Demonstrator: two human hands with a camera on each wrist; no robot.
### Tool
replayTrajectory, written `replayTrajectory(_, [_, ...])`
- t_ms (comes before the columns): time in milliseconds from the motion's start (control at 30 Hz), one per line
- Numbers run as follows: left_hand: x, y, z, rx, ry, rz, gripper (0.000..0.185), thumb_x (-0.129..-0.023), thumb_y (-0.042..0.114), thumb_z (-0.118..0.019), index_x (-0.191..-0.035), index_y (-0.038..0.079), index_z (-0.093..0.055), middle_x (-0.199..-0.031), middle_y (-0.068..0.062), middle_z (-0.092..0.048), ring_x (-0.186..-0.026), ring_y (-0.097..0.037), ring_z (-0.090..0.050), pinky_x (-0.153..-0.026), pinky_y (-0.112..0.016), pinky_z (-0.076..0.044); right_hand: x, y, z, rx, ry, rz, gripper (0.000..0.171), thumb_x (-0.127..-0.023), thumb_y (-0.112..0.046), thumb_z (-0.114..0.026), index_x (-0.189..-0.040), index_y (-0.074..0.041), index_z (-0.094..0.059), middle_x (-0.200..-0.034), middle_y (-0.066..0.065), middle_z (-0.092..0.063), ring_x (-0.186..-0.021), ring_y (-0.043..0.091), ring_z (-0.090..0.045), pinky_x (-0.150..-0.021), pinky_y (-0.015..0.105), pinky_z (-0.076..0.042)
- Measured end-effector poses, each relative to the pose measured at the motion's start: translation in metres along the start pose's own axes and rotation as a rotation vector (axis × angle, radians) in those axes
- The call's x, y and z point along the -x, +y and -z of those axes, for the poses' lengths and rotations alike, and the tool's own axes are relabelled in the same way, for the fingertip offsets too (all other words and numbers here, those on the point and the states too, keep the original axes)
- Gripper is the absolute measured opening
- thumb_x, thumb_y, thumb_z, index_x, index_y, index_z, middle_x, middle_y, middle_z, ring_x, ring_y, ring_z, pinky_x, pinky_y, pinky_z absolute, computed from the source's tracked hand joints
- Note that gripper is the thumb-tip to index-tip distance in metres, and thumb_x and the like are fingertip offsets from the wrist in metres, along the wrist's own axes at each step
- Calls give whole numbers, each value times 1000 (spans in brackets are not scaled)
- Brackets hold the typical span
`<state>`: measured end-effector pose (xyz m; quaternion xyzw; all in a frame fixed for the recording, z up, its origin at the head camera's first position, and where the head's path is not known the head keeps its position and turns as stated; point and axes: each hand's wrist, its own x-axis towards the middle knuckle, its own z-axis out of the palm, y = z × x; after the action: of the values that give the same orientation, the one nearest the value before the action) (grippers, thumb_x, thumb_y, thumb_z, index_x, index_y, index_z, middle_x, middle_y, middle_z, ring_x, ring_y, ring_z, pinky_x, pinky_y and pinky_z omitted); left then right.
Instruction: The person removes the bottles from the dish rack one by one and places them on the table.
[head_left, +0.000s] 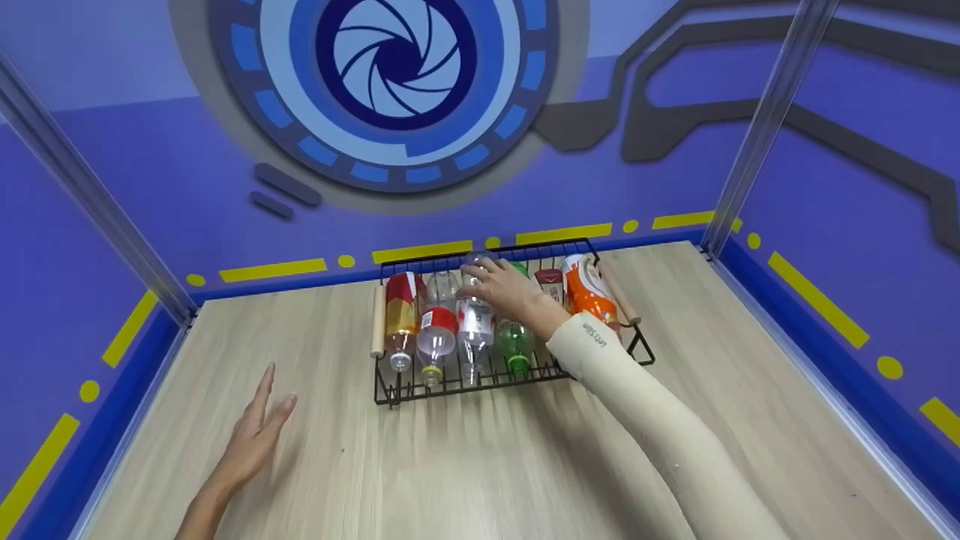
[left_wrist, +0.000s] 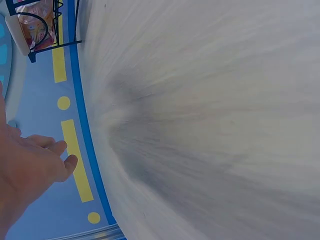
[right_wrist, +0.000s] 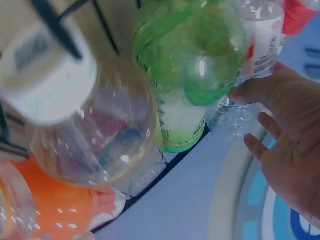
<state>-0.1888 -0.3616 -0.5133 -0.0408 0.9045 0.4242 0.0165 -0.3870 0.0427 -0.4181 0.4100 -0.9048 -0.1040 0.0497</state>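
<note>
A black wire basket (head_left: 442, 393) with wooden handles holds a row of plastic bottles lying with their necks toward me. My right hand (head_left: 511, 291) reaches into it from above and grips a clear bottle (head_left: 475, 319) with a white and red label near its base. In the right wrist view, thumb and fingers lie around that clear base (right_wrist: 232, 120). A green bottle (right_wrist: 190, 55) lies right beside the thumb. My left hand (head_left: 253, 442) hovers over the table left of the basket, fingers extended, holding nothing.
Left of the gripped bottle lie a red-labelled clear bottle (head_left: 436, 330) and an amber-and-red bottle (head_left: 402, 311). To the right are a dark red-labelled bottle (head_left: 550, 281) and an orange one (head_left: 589, 289). A patterned blue wall (head_left: 450, 217) stands close behind the basket.
</note>
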Motion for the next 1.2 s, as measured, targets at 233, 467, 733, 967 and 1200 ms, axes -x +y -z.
replayTrajectory(233, [5,3,-1,8,15,-18,75,-110,48,-35,-164,25,10,-172,-21,3,-154,-55,-3,-114,-81,-7,-6,8,-6,162,47,36,61,-93,-14,-72,-148,-31,-53,-166,4,-36,-154,30,-33,-126,48,-28])
replayTrajectory(467, [2,7,-6,16,30,-50,69,-111,45,-29,-165,20,5,-171,-24,-3,-155,-54,-4,-116,-79,-8,1,22,-10,145,120,39,58,-97,-9,-67,-149,-26,-48,-163,6,-40,-152,31,-35,-121,50,-38])
replayTrajectory(733, [-3,10,-6,55,40,-114,65,-112,41,-29,-166,20,2,-171,-23,-5,-155,-51,-4,-119,-75,-7,9,34,-14,20,208,-2,56,-97,-3,-65,-147,-20,-45,-160,9,-43,-151,33,-36,-117,53,-41])
replayTrajectory(967, [-1,11,-6,45,45,-121,65,-112,39,-30,-166,16,1,-170,-25,-6,-155,-52,-6,-119,-75,-9,16,40,-13,-218,319,-12,67,-88,2,-75,-146,-15,-46,-157,11,-45,-149,36,-38,-116,58,-41])
replayTrajectory(1200, [-2,11,-5,44,43,-126,65,-112,38,-30,-165,16,1,-170,-25,-5,-155,-53,-6,-118,-76,-8,21,43,-3,-320,313,-25,66,-93,-19,-75,-150,-14,-42,-156,14,-41,-147,38,-37,-119,59,-35])
